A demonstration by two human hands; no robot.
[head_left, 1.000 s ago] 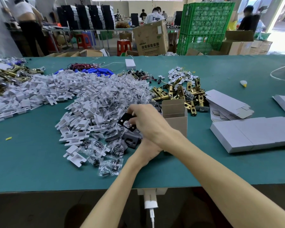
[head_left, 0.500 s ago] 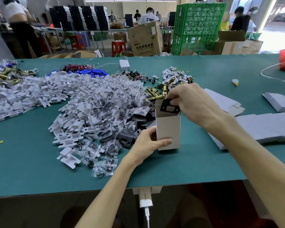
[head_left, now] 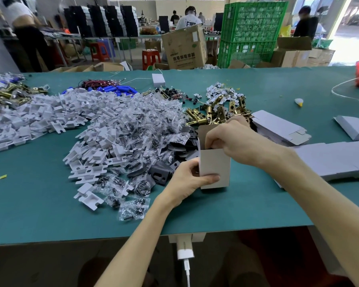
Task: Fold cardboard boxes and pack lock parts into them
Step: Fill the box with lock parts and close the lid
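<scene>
Both hands work the cardboard box, which stands upright on the green table near its front edge. My left hand grips its lower left corner. My right hand curls its fingers into the open top; whether they hold anything, I cannot tell. Just left lie bagged screws; behind, brass latches; far off, green crates.

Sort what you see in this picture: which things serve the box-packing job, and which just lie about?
Job: cardboard box, gripped by left hand, right hand at its mouth; black lock plates; brass latches; flat box blanks.
Lying about: blue cylinders; green crates; red stool; white charger.
</scene>
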